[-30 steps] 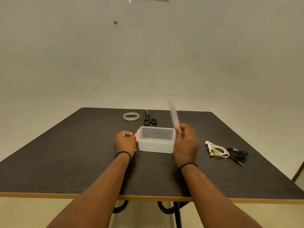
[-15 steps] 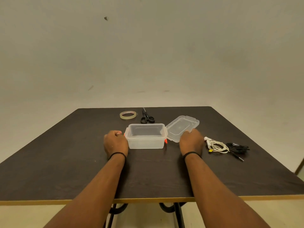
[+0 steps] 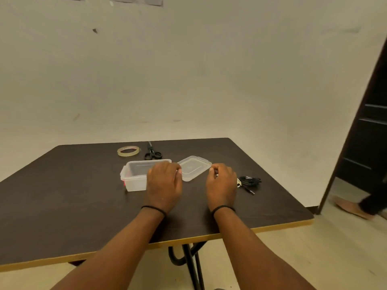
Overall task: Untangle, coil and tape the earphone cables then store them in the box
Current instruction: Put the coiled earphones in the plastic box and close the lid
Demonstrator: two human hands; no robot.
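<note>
The bench [image 3: 62, 206] is a dark brown matte board, square with rounded corners and a pale yellow edge band, standing on black bent-tube legs [image 3: 188, 260]. Behind it rises a plain off-white wall [image 3: 188, 70] with a few scuffs, and at 3 o'clock a dark door [image 3: 368, 132] stands beside the foot of a passing person [image 3: 354, 207], blurred.

Near the bench's middle sits the box [image 3: 134, 181], a clear, slightly frosted plastic tub, rectangular with rounded corners and a red latch at its near left corner; it is open and nothing can be seen inside. Just at its 3 o'clock lies the lid [image 3: 193, 167], the same clear plastic, flat with a raised rim.

The left hand [image 3: 164, 184] hovers in front of the box's right end, fingers loosely curled and holding nothing. The right hand [image 3: 221, 184], at 3 o'clock from the left, has its fingers curled in, with a small pale piece showing at the fingertips; the white earphone cable [image 3: 238, 182] peeps out only as a sliver at this hand's right edge, so whether the hand grips it I cannot tell. Each wrist wears a thin black band.

The black earphone cable [image 3: 250, 182], a thin glossy bundle with a straight plug end, lies at 3 o'clock of the right hand.

At 12 o'clock of the box lie black-handled scissors [image 3: 151, 153], closed, and at their 9 o'clock a ring of clear tape [image 3: 128, 151] with reddish, unreadable print inside its core.
</note>
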